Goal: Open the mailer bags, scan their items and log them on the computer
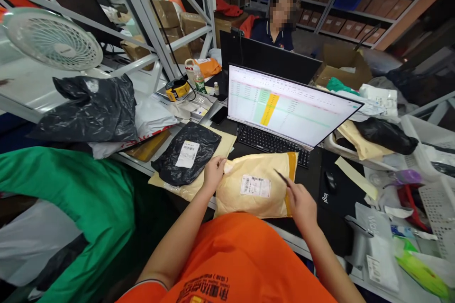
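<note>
While our left hand pinches the yellow envelope by its upper left corner, our right hand is closed around a thin dark tool, its tip pointing over the envelope; whether it touches, we cannot tell. The envelope lies with its white label up, between us and the keyboard, just right of a black bag.

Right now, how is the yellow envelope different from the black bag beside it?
The yellow envelope is pale and smoother; the black bag is dark and wrinkled. The envelope has an orange-brown strip along one edge, but the bag shows none. The left hand holds the envelope, not the bag. Both have a white label.
</note>
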{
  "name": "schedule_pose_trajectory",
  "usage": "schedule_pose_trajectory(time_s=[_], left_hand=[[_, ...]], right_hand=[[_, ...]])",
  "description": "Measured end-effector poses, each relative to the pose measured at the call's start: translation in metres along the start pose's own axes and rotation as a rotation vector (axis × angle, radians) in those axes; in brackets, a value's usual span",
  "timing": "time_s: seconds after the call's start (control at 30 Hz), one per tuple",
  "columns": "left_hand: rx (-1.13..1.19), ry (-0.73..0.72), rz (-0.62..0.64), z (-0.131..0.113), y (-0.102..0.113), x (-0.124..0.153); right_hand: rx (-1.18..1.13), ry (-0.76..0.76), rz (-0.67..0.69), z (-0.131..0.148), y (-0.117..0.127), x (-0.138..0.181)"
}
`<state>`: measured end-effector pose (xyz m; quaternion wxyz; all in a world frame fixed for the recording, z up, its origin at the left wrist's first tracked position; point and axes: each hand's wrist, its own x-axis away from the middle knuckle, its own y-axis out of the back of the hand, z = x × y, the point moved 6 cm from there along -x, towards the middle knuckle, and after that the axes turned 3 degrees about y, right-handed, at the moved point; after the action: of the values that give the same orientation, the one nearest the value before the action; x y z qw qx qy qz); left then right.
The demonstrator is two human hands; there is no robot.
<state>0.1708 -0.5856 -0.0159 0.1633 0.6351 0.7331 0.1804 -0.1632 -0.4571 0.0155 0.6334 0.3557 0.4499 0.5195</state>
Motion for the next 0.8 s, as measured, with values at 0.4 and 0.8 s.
schedule_pose_trajectory(time_s=[0.4, 0.8], left_hand=[[0.116, -0.11, -0.013, -0.04, 0.045, 0.04], [0.105, 0.038, 0.012, -0.025, 0.048, 0.024]], right_hand=[[0.594, 0.149, 0.071, 0.002, 0.033, -0.02], [0.27, -0.78, 0.26, -0.197, -0.04, 0.103]])
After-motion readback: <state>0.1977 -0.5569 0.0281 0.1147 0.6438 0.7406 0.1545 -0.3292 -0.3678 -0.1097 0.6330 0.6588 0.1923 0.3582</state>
